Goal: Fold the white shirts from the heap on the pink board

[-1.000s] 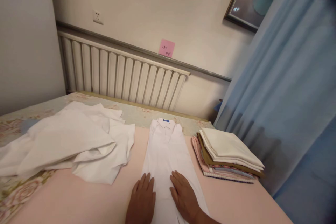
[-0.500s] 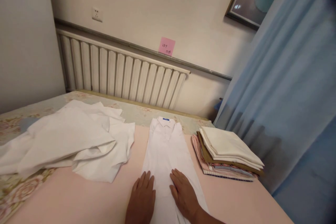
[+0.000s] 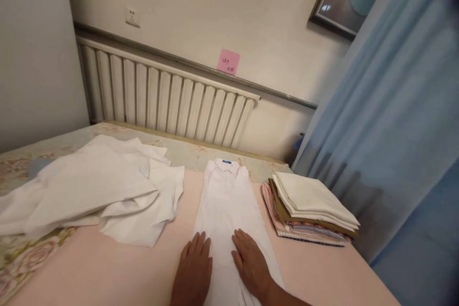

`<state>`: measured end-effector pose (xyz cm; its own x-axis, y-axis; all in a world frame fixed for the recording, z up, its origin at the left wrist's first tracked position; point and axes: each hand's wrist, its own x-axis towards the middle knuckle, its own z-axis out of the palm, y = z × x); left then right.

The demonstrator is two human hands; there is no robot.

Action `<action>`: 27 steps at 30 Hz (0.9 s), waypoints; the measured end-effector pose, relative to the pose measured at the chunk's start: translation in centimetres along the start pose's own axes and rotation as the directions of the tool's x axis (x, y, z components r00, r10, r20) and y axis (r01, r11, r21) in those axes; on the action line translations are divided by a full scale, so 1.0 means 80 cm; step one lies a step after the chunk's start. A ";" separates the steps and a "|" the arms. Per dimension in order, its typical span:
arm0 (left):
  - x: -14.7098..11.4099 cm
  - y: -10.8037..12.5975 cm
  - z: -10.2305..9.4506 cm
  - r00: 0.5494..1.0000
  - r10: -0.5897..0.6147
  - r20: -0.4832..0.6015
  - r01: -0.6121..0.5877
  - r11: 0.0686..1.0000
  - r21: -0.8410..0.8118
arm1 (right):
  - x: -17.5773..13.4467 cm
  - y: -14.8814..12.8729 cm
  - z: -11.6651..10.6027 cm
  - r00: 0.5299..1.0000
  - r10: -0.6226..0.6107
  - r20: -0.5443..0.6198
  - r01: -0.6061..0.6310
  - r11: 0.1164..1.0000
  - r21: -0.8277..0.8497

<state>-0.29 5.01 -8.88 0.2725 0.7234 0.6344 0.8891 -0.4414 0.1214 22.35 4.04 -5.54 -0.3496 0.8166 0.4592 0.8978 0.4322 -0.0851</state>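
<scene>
A white collared shirt (image 3: 225, 210) lies lengthwise in front of me, its sides folded in to a long narrow shape. Its collar with a blue label points away toward the wall. My left hand (image 3: 193, 265) rests flat at the shirt's left edge, fingers stretched forward. On the right part of the shirt lies my right hand (image 3: 251, 263), palm down with fingers extended. Neither hand grips anything. The near end of the shirt runs out of the picture at the bottom.
Loose white garments (image 3: 96, 186) lie rumpled on the left. A stack of folded clothes (image 3: 315, 201) stands on the right beside a blue curtain (image 3: 387, 129). Underneath are a pink sheet (image 3: 125, 272) and a floral cover (image 3: 39, 263). A radiator (image 3: 168, 95) lines the wall.
Both hands stay in nearly the same place on the shirt. The view has shifted only very slightly.
</scene>
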 end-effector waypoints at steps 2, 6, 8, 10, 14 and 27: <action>0.000 0.001 0.001 1.000 -0.009 0.012 0.009 1.000 0.002 | 0.000 0.000 0.000 1.000 -0.006 -0.002 0.006 1.000 0.000; 0.000 0.000 0.002 1.000 -0.010 0.020 0.009 1.000 0.019 | -0.001 0.000 0.001 1.000 0.001 -0.006 -0.001 1.000 0.002; 0.000 -0.001 0.002 1.000 0.002 0.011 -0.003 1.000 0.024 | -0.001 0.000 0.002 1.000 0.006 -0.003 -0.006 1.000 -0.004; 0.000 -0.002 0.003 1.000 0.010 0.001 -0.010 1.000 0.021 | -0.001 0.001 0.002 1.000 0.007 -0.008 -0.007 1.000 -0.005; 0.000 -0.003 0.004 1.000 0.003 0.020 -0.003 1.000 0.004 | 0.000 0.000 0.001 1.000 0.000 -0.021 0.000 1.000 0.003; 0.005 -0.003 -0.008 0.993 -0.028 0.118 0.033 0.999 -0.037 | 0.003 -0.006 -0.004 1.000 0.029 -0.001 -0.029 1.000 0.011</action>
<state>-0.61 5.05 -8.22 0.2889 0.7934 0.5358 0.8833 -0.4367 0.1704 21.88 3.91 -5.07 -0.3233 0.8283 0.4577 0.9043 0.4129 -0.1084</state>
